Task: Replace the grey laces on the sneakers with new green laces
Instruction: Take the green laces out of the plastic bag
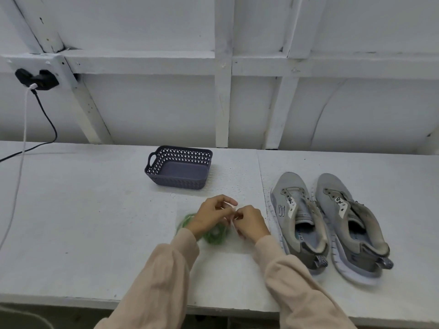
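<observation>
Two grey sneakers stand side by side on the white table at the right, toes pointing away from me: the left sneaker [299, 222] and the right sneaker [351, 224]. No laces show in their eyelets. A coil of green laces [213, 236] lies inside a clear plastic bag [234, 243] on the table in front of me. My left hand [212, 216] and my right hand [250, 223] meet above the bag, and both pinch its top edge between fingers and thumb. The hands hide part of the laces.
A dark blue perforated basket [155, 168] sits behind my hands, near the white panelled wall. At the far left a black cable [48, 119] and a white cable [20, 176] run from a wall socket onto the table. The table's front edge is close to me.
</observation>
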### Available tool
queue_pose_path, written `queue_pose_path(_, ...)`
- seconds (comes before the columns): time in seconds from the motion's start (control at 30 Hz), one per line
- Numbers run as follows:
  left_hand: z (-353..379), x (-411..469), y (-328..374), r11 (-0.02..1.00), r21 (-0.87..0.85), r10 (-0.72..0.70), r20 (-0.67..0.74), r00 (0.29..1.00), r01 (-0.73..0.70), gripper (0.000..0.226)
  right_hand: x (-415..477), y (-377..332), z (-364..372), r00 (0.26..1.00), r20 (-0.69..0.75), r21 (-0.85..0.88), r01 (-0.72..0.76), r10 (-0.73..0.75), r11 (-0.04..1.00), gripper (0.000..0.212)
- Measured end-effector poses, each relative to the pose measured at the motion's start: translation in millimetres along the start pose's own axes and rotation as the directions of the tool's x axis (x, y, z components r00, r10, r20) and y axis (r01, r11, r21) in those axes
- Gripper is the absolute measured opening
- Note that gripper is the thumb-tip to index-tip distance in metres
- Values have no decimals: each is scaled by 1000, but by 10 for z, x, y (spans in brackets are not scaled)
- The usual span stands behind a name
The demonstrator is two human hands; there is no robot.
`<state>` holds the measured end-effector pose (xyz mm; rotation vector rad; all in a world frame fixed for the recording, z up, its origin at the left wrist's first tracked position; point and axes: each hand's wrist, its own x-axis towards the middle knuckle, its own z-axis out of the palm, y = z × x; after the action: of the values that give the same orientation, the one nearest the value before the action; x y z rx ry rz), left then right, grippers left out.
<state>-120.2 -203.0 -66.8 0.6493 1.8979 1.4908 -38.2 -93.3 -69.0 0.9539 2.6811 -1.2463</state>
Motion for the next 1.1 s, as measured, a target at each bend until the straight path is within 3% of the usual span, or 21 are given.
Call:
queue_pose_path(0.1,-148,-62,-60,997,-9,71,-74,995,-72,23,-39,-16,-25,1000,13,-4,-18,18,1000,33)
queue_pose_path(0.17,-306,-148,-168,960,232,217,-250,944,-160,28,-40,-31,-32,1000,16,-15,-10,11,1000,39)
queue_pose_path(0.23,-462,-229,-354,831,538,338,-285,897,-142,34,-18,-29,-11,1000,16,-9,-2,2,1000,41)
queue_pose_path(0.37,-522,-327,-762,575,817,124,-139,982,43,79,-14,-89,89,1000,4,17,3,-3,1000,46)
queue_pose_path(0.43,-490,-326,-851,561,827,141,-153,978,49,87,-36,-145,164,1000,8,11,-13,13,1000,40)
queue_pose_path(0.53,-472,-319,-888,535,843,156,-165,974,57,88,-69,-228,247,1000,-16,-86,7,-8,996,12)
queue_pose_path(0.6,-478,-323,-906,519,853,162,-163,973,56,95,-78,-257,291,999,-22,-180,38,-43,983,21)
queue_pose_path(0.73,-500,-327,-895,532,845,155,-146,977,42,111,-90,-305,349,997,-8,-217,78,-81,973,11)
queue_pose_path(0.9,-562,-363,-894,543,839,156,-140,978,33,112,-13,-250,328,995,27,-185,97,-94,978,37)
queue_pose_path(1.03,-630,-399,-910,538,842,168,-139,976,27,112,87,-141,119,992,84,-69,102,-96,992,31)
queue_pose_path(1.1,-675,-421,-924,542,840,181,-149,972,28,101,135,-71,-20,994,66,31,86,-88,996,25)
